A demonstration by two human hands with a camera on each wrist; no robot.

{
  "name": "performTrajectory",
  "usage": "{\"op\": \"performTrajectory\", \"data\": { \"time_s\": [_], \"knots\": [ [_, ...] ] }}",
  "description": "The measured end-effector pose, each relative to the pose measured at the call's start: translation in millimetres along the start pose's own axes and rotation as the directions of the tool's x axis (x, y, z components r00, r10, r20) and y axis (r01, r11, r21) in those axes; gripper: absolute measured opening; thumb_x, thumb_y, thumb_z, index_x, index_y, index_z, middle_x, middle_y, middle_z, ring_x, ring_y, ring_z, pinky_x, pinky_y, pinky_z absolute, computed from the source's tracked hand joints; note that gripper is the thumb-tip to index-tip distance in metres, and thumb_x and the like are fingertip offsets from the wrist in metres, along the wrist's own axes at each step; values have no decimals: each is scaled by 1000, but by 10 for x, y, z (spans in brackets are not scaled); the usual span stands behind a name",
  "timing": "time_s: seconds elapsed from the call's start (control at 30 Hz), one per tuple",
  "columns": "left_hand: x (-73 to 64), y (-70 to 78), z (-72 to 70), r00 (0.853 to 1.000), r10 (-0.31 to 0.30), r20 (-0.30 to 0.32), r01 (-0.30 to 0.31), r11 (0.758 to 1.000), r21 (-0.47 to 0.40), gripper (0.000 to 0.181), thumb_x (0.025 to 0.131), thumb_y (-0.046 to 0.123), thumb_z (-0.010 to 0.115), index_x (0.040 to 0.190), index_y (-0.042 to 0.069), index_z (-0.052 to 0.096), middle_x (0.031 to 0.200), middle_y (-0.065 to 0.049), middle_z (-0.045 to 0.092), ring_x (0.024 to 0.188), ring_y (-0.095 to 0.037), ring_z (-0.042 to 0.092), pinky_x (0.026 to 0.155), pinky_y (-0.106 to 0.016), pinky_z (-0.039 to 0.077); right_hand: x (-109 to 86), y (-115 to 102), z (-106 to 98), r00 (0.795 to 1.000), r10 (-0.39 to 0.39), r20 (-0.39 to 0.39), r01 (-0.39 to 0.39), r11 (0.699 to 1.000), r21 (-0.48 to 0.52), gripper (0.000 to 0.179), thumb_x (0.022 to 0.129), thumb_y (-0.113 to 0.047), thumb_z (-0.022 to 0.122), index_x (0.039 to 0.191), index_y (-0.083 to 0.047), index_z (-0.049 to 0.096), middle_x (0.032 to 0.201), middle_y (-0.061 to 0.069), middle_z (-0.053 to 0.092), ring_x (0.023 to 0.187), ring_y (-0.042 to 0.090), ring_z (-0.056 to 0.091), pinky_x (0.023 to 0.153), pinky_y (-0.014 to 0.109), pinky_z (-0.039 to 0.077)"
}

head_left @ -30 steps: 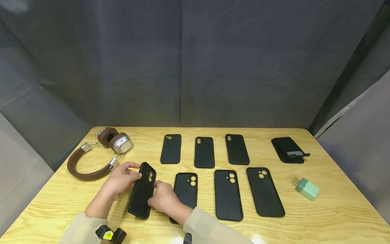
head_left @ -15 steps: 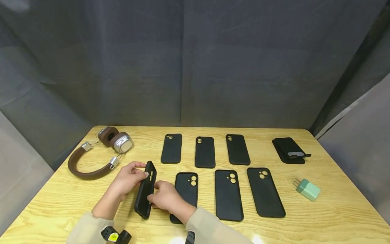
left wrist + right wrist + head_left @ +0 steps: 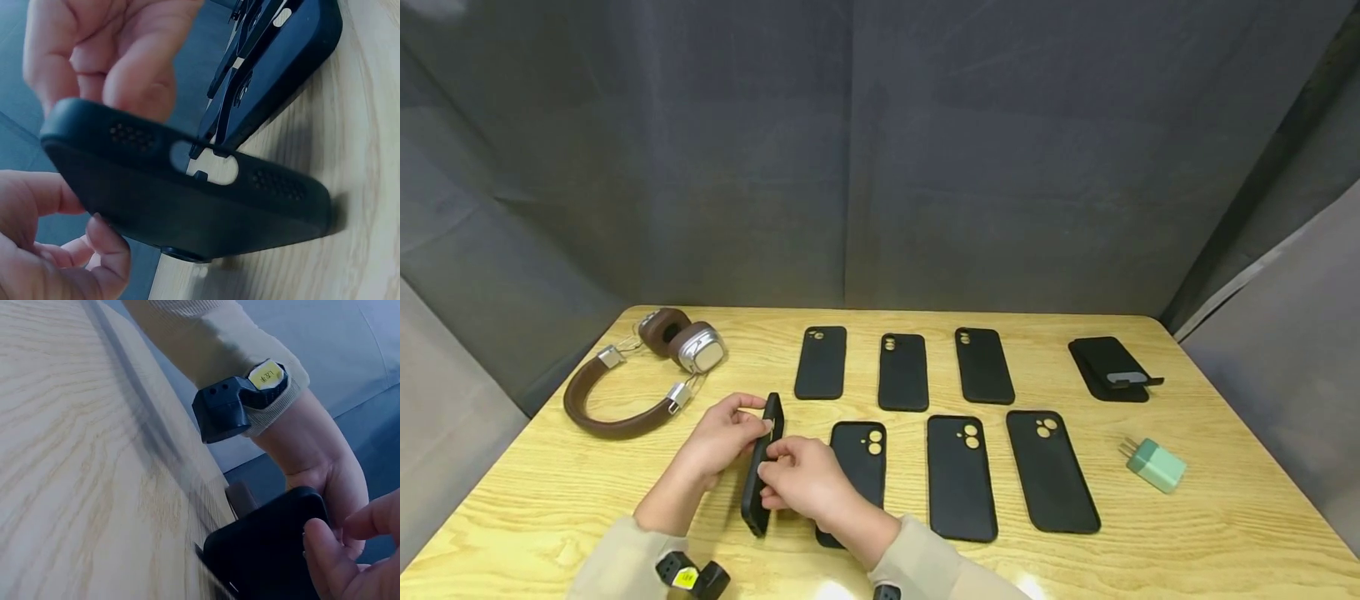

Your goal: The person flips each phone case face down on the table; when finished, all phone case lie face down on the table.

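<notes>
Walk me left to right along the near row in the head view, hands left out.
Black rectangular phone case held on edge → flat black case partly behind the right hand, its visible part → second flat black case → third flat black case → mint-green boxy charger

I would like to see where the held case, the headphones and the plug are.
Held case point(image 3: 165, 195), left wrist view: on its broad face.
Headphones point(image 3: 702, 350), head view: on the silver ear cup.
Plug point(image 3: 1161, 467), head view: on its pale green body.

Head camera: above surface point(image 3: 1240, 533), farthest back, facing forward and down to curtain point(image 3: 1000, 167). Left wrist: close, low, turned sideways, facing case point(image 3: 144, 187) end-on. Right wrist: close, tilted, facing case and left sleeve point(image 3: 231, 350). All three share case.
</notes>
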State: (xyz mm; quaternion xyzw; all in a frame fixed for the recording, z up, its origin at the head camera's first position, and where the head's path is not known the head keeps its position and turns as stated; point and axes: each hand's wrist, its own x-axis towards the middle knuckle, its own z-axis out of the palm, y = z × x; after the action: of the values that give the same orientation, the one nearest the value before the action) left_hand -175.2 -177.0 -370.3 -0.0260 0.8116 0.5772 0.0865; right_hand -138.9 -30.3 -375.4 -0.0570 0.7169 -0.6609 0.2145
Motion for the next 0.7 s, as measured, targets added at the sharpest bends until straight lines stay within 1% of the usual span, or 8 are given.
{"op": "performTrajectory", "data": {
  "time_s": [0.13,0.23,0.33,0.47,0.53,0.63,0.7],
  "knots": [
    [11,-16,10,1000,3,10,-3,1000,-9,37,87,5,54,121,-6,44,80,-7,53,64,-15,53,62,-30,46,5,-19,40,1000,0,-27,0,1000,1,34,85,-8,64,116,4,57,77,6,60,61,11,62,59,26,55],
    [-1,-4,25,1000,-1,-2,1,1000,-7,37,87,4,54,121,-6,44,81,-7,52,64,-15,53,62,-29,47,10,-19,53,999,-13,-35,12,1000,-12,37,83,-7,67,116,5,56,74,5,59,58,11,62,57,26,54],
    [-12,9,52,1000,13,-18,-13,1000,6,36,87,4,55,120,-6,46,80,-8,51,64,-16,53,62,-28,48,15,-17,56,999,-23,-37,22,999,-23,36,81,-4,68,113,6,57,72,5,58,56,11,62,56,26,54],
    [-23,8,91,997,68,-29,-66,997,44,33,86,6,56,115,-6,48,78,-9,51,60,-16,51,59,-29,47,23,-24,52,999,-12,-47,10,999,-30,32,80,-4,69,109,5,58,71,5,57,54,10,62,54,26,54],
    [-21,3,107,997,78,-30,-76,996,51,31,86,7,57,113,-5,49,77,-9,51,60,-16,51,58,-30,46,31,-19,47,999,-7,-49,5,999,-35,28,80,-6,70,104,4,59,69,4,56,52,10,61,53,26,54],
    [-28,5,126,998,57,-28,-55,998,40,30,86,8,58,113,-4,50,78,-9,51,61,-16,50,58,-29,46,33,-7,37,999,-7,-48,5,999,-40,24,80,-8,70,98,2,60,65,2,54,49,8,59,52,26,54],
    [-32,10,139,999,29,-21,-28,999,23,31,87,8,57,115,-4,49,79,-9,51,62,-15,51,59,-29,46,34,6,33,999,-7,-53,5,999,-44,17,79,-8,71,90,0,60,63,1,52,47,8,59,52,26,53]
  ]
}}
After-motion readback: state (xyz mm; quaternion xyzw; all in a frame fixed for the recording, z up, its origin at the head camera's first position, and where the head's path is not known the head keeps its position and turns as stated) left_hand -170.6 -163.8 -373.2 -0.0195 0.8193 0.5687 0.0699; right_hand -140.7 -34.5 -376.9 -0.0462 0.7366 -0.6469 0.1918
